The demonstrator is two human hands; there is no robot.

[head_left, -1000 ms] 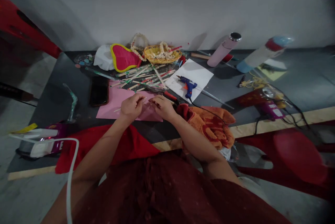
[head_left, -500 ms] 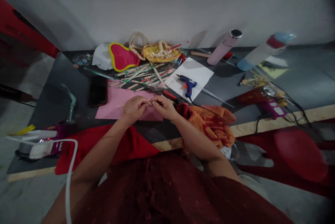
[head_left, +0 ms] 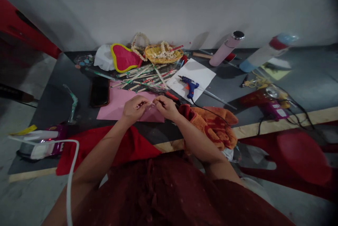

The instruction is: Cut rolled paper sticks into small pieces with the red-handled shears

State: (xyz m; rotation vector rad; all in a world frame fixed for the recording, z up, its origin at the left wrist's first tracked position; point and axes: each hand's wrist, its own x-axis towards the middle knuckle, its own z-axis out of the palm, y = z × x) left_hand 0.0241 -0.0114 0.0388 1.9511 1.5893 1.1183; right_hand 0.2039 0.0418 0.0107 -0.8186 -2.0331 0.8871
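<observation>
Over a pink sheet [head_left: 114, 104] at the table's middle, my left hand [head_left: 134, 109] and my right hand [head_left: 167, 107] face each other with fingers pinched. Between the fingertips is something small, thin and pale, too small to name. Behind the hands lie red-handled pliers [head_left: 169, 94] and a pile of thin sticks [head_left: 139, 76]. A blue glue gun [head_left: 189, 86] rests on a white sheet [head_left: 203, 71] to the right of my right hand. A dark phone [head_left: 99, 92] lies on the left part of the pink sheet's edge.
A yellow basket [head_left: 150, 55], a pink bottle [head_left: 224, 50] and a taller bottle [head_left: 264, 54] stand along the wall. An orange towel [head_left: 213, 122] is near my right forearm. Red cloth [head_left: 105, 148] lies under my left forearm. Cords [head_left: 298, 104] lie at the right.
My two hands have moved slightly apart, and a little more of the small pale thing between them shows. The whole view has shifted very slightly.
</observation>
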